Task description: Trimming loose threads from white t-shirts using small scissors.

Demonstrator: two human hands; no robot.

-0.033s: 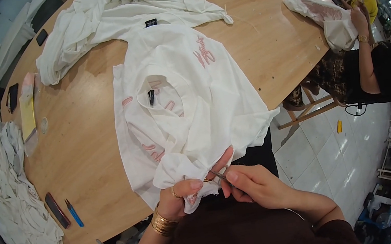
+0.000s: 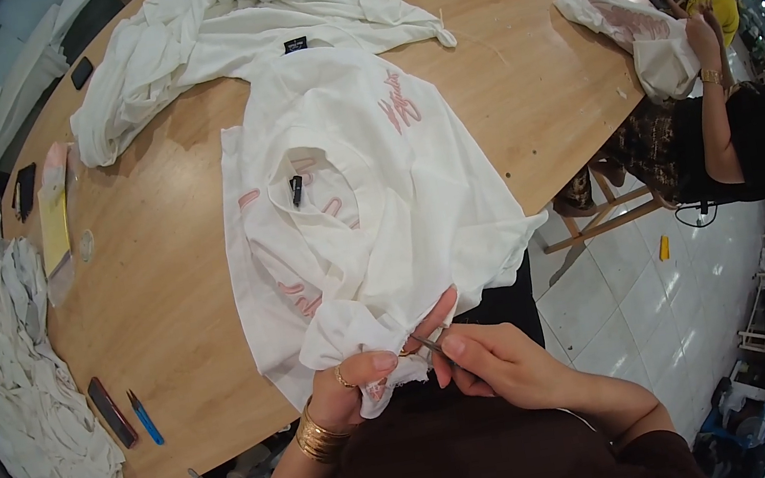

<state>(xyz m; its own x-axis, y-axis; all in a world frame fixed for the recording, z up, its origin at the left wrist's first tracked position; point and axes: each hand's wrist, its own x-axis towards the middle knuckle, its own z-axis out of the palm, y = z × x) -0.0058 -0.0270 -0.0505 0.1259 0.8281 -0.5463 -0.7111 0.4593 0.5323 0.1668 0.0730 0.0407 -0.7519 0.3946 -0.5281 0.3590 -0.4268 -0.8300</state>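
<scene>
A white shirt with pink embroidered lettering lies on the table's near side, its neck opening facing up and its lower part hanging toward me. My left hand, with a ring and gold bangles, pinches a bunched edge of it; the index finger stretches out under the cloth. Close beside, my right hand grips a small pointed metal tool. Its tip meets the cloth edge by my left fingers. Most of the tool is hidden in my hand, so its exact kind does not show.
Blue tweezers and a dark red-edged phone lie on the wooden table. White garments are heaped at the left edge and far side. At right, a seated co-worker handles white cloth.
</scene>
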